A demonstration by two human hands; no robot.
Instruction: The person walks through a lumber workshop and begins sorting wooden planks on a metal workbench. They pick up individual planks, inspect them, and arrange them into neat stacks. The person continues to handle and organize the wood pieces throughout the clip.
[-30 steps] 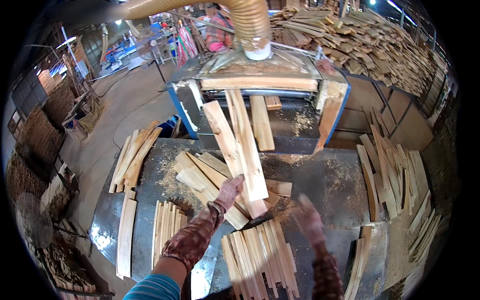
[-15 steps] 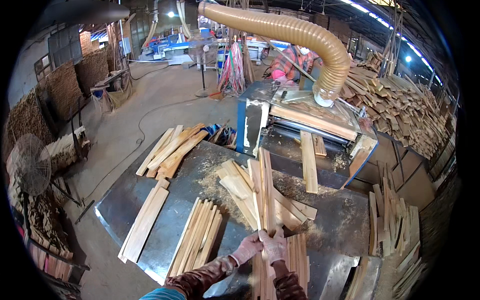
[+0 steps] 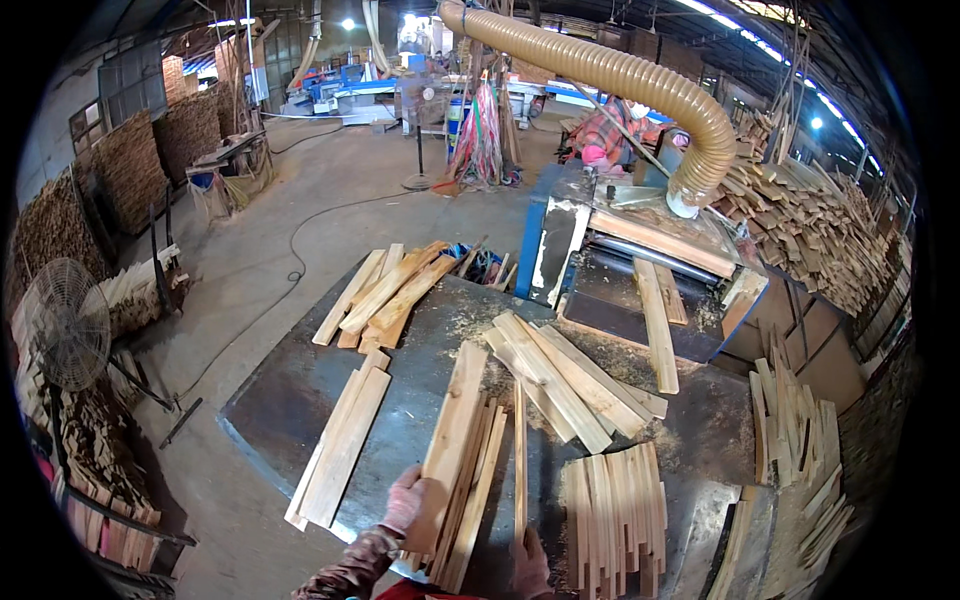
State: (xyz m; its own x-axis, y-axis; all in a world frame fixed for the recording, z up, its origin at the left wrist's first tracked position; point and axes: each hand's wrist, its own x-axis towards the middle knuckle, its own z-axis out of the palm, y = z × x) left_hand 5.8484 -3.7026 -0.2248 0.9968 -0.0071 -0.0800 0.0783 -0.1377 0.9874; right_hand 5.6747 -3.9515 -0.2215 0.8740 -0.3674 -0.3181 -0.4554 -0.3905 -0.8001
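- The dusty workshop floor [image 3: 235, 300] is spread out to the left, up to the curved edge of the metal table [image 3: 290, 405]; the far side is taken up by a blue-sided machine [image 3: 545, 240] with a ribbed hose [image 3: 610, 65].
- Strips of tabletop can be seen between the left pair of boards [image 3: 345, 445] and the middle stack [image 3: 475, 500], and between the narrow board [image 3: 520, 460] and the right stack [image 3: 615, 510]. Beyond these, a fanned pile [image 3: 565, 375] is spread near the machine.
- The wide board [image 3: 452, 440] is set at the middle stack's left side, its long face turned up.
- Its near left edge is held by the gloved left hand [image 3: 403, 500], fingers curled in; that forearm is angled up from the lower edge.
- The narrow board is seen edge-on, just right of that stack. Its near end is held by the right hand [image 3: 531, 566], with the fingers drawn in close; the finer finger placement can't be told.
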